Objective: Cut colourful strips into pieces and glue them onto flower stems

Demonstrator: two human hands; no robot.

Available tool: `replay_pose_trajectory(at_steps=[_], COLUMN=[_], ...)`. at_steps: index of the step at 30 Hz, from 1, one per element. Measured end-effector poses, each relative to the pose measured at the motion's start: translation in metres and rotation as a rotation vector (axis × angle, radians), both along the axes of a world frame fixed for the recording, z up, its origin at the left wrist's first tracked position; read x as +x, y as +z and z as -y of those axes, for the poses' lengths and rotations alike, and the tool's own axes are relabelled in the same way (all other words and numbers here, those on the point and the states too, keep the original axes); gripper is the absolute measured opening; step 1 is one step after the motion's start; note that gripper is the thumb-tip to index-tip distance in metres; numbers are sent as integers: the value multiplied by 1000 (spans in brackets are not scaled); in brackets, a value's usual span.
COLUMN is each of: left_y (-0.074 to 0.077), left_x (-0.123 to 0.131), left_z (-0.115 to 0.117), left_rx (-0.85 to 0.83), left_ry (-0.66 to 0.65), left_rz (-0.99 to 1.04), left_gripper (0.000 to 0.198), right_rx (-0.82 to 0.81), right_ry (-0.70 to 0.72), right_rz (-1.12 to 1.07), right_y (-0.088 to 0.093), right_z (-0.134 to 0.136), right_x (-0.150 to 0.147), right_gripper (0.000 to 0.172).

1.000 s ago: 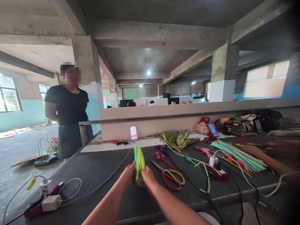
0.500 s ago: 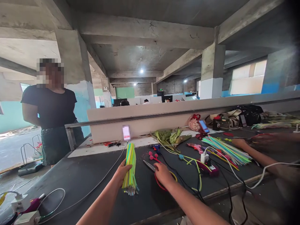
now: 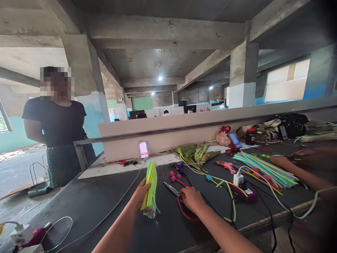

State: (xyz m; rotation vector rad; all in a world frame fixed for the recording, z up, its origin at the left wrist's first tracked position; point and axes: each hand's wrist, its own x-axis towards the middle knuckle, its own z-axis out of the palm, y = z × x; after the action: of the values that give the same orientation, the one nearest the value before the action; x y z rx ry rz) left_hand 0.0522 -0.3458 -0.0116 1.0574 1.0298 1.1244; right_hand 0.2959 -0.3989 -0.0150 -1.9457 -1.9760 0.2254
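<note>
My left hand (image 3: 142,193) is wrapped round a bundle of yellow and green pipe cleaners (image 3: 150,184), tilted slightly above the dark tabletop, its cut ends towards me. To its right, my right hand (image 3: 191,198) grips a pair of scissors (image 3: 172,189) with red handles. Their silver blades point left and away from me, towards the bundle but apart from it. My right fingers partly cover the handles. Just beyond the blades lies a red stem with pink pompoms (image 3: 175,176).
A blue glue gun (image 3: 179,166), dried leaves (image 3: 196,154) and another pipe-cleaner bundle (image 3: 265,170) lie farther right. Cables run past a white charger (image 3: 238,179). A co-worker's hand (image 3: 281,163) is at the right. A person (image 3: 56,123) stands beyond the table's left end.
The view has shifted slightly, so the table things sit a little farther right. Both hands keep their hold, and the bundle is turned a little more upright.
</note>
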Motion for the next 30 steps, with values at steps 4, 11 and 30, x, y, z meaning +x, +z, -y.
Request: replay_pose_trajectory(at_steps=[4, 11, 30], left_y=[5, 13, 1], left_x=[-1, -9, -17], left_z=[7, 31, 61], left_rx=[15, 22, 1], left_ry=[-77, -318, -292], left_rz=[35, 196, 320], left_gripper=[66, 78, 77], right_rx=[-3, -37, -276], right_ry=[-32, 37, -44], right_rz=[-174, -731, -1738], right_y=[7, 30, 46], right_z=[-13, -33, -5], right_x=[-11, -63, -81], right_gripper=[27, 28, 30])
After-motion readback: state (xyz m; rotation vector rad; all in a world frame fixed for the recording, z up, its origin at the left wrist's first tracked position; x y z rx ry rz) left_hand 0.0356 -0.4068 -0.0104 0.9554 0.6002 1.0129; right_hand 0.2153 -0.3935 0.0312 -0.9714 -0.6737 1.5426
